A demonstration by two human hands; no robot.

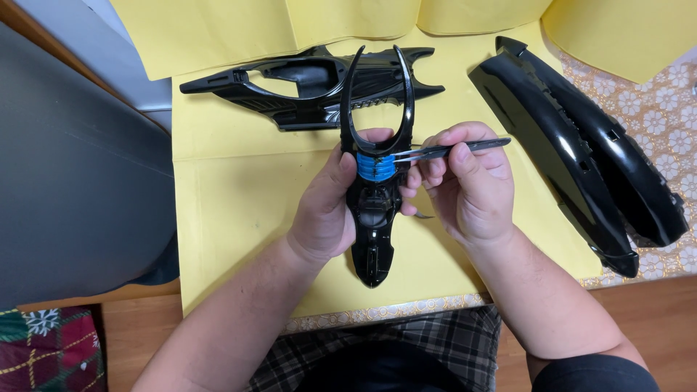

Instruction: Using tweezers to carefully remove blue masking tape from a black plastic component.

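Fingers of the left hand clamp a glossy black forked plastic part with blue banding. Right hand fingers pinch thin metal tweezers, tips at the banding's three o'clock.

1. Both bare forearms rise from the lower edge of the frame and lean in toward each other, so the hands meet just above the centre.
2. The left hand sits left of centre with its back toward the camera. Its thumb points up and its fingers are curled closed around what it grips.
3. The right hand sits right of centre, knuckles up, wrist bent slightly inward. Its thumb and forefinger are pinched shut, and the other fingers are tucked beneath.
4. The fingertips of the right hand are just beside the left thumb.
5. A dark sleeve edge shows at the right elbow, in the lower right corner.
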